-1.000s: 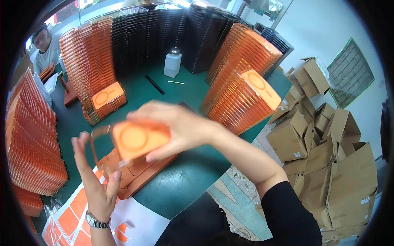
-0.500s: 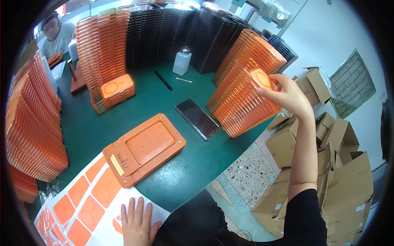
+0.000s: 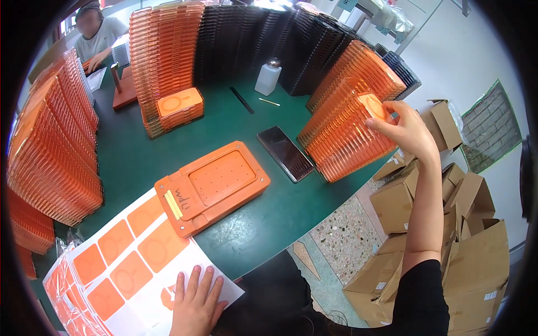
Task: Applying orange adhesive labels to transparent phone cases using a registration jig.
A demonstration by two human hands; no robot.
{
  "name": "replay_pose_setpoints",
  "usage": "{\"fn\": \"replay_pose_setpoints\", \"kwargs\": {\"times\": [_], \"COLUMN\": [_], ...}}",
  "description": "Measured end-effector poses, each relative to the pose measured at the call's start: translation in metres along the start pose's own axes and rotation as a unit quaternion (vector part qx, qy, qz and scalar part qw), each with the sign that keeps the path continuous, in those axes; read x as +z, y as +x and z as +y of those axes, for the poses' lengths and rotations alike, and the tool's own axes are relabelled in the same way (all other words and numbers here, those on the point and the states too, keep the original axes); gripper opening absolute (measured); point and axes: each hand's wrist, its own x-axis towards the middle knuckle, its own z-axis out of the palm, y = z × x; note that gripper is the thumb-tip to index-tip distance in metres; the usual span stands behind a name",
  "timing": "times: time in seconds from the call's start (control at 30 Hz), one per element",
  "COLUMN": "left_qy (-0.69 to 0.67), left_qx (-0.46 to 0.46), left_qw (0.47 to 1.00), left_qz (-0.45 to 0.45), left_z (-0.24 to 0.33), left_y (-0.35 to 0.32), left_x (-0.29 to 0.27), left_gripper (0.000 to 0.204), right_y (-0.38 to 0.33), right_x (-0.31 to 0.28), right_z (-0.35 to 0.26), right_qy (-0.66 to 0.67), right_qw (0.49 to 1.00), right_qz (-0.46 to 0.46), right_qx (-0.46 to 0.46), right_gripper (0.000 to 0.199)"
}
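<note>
Top case [image 3: 372, 105]: orange, pale ring print, on glossy translucent case stack [image 3: 346, 137], table right. Right hand [image 3: 411, 131]: thumb, fingers around its edge, grip unclear. Left hand [image 3: 196, 305]: spread flat, sticker sheet [image 3: 144, 315].

Right hand [image 3: 408, 131] at top of orange case stack [image 3: 350, 137]. Left hand [image 3: 196, 307] flat on white paper [image 3: 140, 307] with orange shapes [image 3: 131, 276]. Black phone [image 3: 285, 154] near stack.
</note>
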Motion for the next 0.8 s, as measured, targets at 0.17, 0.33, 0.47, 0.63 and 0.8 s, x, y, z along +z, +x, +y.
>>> {"fn": "replay_pose_setpoints", "kwargs": {"times": [0.17,0.33,0.47,0.63,0.8], "left_qy": [-0.026,-0.010,-0.038,-0.058,-0.054], "left_qx": [0.016,-0.075,-0.072,-0.065,-0.105], "left_qw": [0.998,0.993,0.991,0.989,0.980], "left_qz": [0.054,0.091,0.107,0.116,0.159], "left_z": [0.002,-0.007,-0.008,-0.011,-0.001], "left_y": [0.003,-0.008,-0.009,-0.037,-0.043], "left_x": [-0.013,-0.014,-0.001,0.019,0.023], "left_gripper": [0.057,0.049,0.045,0.041,0.044], "right_y": [0.001,-0.002,-0.030,-0.132,-0.171], "right_x": [-0.006,0.013,0.002,0.125,0.202], "right_z": [0.001,-0.008,-0.007,-0.173,-0.257], "right_qy": [-0.029,0.041,0.011,0.263,0.195], "right_qw": [0.999,0.998,0.986,0.782,0.753], "right_qz": [-0.018,-0.020,0.122,-0.121,-0.182], "right_qx": [-0.009,-0.041,-0.109,-0.552,-0.601], "right_gripper": [0.081,0.075,0.048,0.025,0.023]}}
